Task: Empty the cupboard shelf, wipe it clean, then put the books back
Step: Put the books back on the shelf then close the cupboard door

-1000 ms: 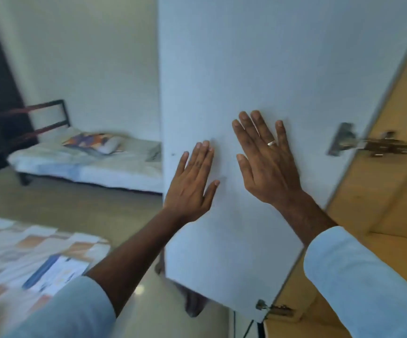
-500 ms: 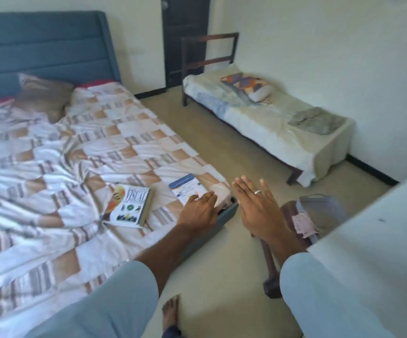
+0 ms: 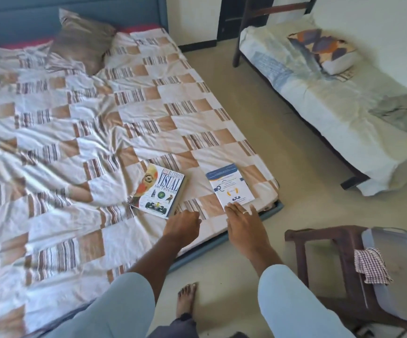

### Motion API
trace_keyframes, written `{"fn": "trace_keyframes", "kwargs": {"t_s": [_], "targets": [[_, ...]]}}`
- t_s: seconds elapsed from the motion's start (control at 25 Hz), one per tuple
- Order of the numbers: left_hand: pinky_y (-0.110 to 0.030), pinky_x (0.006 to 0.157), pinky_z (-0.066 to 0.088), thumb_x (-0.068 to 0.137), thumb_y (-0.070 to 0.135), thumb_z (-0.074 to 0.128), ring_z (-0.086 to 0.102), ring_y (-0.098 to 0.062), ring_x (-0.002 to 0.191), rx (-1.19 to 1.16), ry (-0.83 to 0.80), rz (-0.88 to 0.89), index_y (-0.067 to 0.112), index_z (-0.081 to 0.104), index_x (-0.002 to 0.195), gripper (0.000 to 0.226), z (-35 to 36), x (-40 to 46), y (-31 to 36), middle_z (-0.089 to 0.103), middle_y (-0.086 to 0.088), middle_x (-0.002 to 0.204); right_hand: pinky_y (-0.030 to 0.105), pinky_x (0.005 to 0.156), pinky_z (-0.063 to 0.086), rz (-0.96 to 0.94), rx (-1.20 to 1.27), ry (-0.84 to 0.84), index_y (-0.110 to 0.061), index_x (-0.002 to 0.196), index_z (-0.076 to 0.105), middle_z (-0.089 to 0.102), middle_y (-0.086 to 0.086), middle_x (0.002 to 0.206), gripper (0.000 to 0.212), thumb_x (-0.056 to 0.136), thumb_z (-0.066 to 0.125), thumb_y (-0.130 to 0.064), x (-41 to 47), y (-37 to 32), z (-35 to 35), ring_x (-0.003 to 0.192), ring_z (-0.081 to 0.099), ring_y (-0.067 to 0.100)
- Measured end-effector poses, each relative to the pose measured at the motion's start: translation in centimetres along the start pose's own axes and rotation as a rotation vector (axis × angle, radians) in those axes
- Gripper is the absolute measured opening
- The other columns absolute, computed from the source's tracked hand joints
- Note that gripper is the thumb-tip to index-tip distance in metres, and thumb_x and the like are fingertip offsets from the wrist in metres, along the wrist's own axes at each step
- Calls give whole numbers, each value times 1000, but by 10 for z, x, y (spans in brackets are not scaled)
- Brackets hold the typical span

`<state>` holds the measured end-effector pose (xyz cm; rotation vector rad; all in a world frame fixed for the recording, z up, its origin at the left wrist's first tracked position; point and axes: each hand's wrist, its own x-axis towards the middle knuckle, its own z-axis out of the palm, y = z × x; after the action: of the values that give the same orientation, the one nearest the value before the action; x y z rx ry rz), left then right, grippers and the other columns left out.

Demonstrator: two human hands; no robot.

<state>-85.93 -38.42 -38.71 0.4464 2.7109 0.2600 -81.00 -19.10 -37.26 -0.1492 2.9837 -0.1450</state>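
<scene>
Two books lie on the checked bedspread of the big bed point(image 3: 80, 132), near its front corner. The thick Visual Dictionary point(image 3: 159, 190) lies to the left, the thin white and blue booklet point(image 3: 230, 186) to the right. My left hand point(image 3: 181, 226) hovers just below the dictionary's near corner, fingers loosely bent, holding nothing. My right hand point(image 3: 242, 222), wearing a ring, reaches out flat, its fingertips at the booklet's near edge. The cupboard is out of view.
A brown chair point(image 3: 329, 259) at the right carries a grey bag point(image 3: 397, 264) and a checked cloth point(image 3: 370, 265). A single bed point(image 3: 331, 111) with a patterned pillow stands along the far wall. Bare floor lies between the beds. A foot point(image 3: 185, 301) stands below.
The view swung from the white cupboard door, where both hands pressed flat, to the bed. Both hands have moved toward the two books.
</scene>
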Motion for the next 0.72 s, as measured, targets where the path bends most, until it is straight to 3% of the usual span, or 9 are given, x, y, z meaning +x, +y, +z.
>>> {"fn": "trace_keyframes", "kwargs": {"t_s": [0.28,0.4,0.48,0.6,0.72], "targets": [[-41,78,53,101,34,45,66,-40,97,-151,-26,-163,15,64,104,27,25,67,-21,70,-15,105,49,101,49,-124,34,-101,-15,122,64,72,4,118,41,81,67,-16,94,-7,50,116,65,26],[-41,74,54,99,31,46,65,-40,91,-229,-34,-295,16,62,94,23,44,88,-48,69,-14,96,41,77,53,-153,74,-154,-16,109,67,74,5,90,28,81,65,-15,132,-4,81,88,70,31],[-41,72,55,97,26,48,65,-37,88,-328,-16,-387,16,65,91,20,63,101,-71,70,-12,95,39,68,50,-168,94,-178,-16,107,63,73,6,83,21,86,59,-17,154,-2,102,82,69,33],[-41,79,54,95,22,57,63,-33,100,-414,29,-476,13,71,104,19,93,123,-109,69,-13,111,39,74,47,-187,142,-217,-16,116,59,73,6,95,23,95,51,-21,183,-3,142,93,68,32],[-44,96,49,94,28,61,54,-34,121,-424,24,-566,11,62,129,39,117,148,-147,58,-16,133,38,80,49,-198,158,-249,-20,127,55,72,3,105,29,99,47,-25,201,-9,181,100,67,28]]}}
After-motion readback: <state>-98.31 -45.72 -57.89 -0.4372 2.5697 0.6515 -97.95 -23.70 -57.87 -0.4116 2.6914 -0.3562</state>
